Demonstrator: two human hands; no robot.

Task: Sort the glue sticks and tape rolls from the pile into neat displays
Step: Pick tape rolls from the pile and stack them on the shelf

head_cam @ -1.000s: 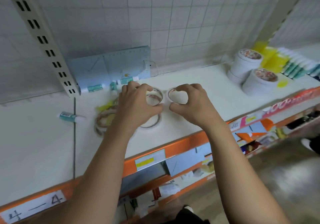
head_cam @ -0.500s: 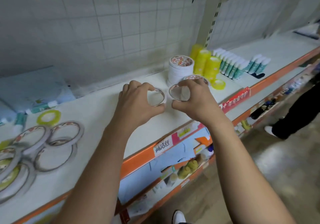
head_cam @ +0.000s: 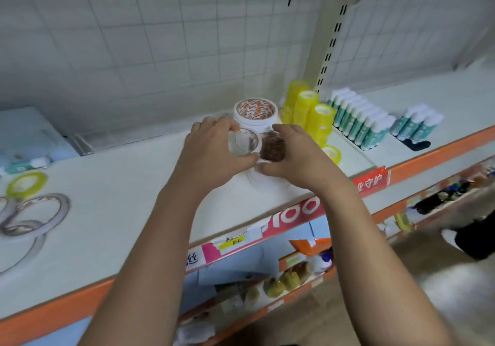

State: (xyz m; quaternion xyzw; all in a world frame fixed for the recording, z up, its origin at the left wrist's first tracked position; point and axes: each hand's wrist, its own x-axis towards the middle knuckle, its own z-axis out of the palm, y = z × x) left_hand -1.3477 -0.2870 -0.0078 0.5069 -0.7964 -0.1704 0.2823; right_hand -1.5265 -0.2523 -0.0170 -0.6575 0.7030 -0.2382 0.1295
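My left hand (head_cam: 214, 153) grips a thin white tape roll (head_cam: 245, 142), and my right hand (head_cam: 297, 158) grips a second thin tape roll (head_cam: 272, 146) right beside it. Both rolls hover just above a low stack of white tape rolls (head_cam: 258, 178) on the shelf (head_cam: 134, 190). A taller stack of white tape rolls (head_cam: 254, 114) stands behind them. Yellow tape rolls (head_cam: 308, 112) are stacked to the right, then rows of upright glue sticks (head_cam: 359, 120). Loose thin tape rolls (head_cam: 40, 211) and a yellow one (head_cam: 26, 185) lie at the far left.
A second group of glue sticks (head_cam: 416, 124) stands further right, with a small dark object (head_cam: 417, 145) in front. The shelf has an orange front edge (head_cam: 428, 153) with price labels. A wire grid backs the shelf. Another person's leg and shoe (head_cam: 468, 238) show at lower right.
Both hands have carried their tape rolls to the right along the shelf, from the loose pile to above the low white stack. The view has swung right with them.
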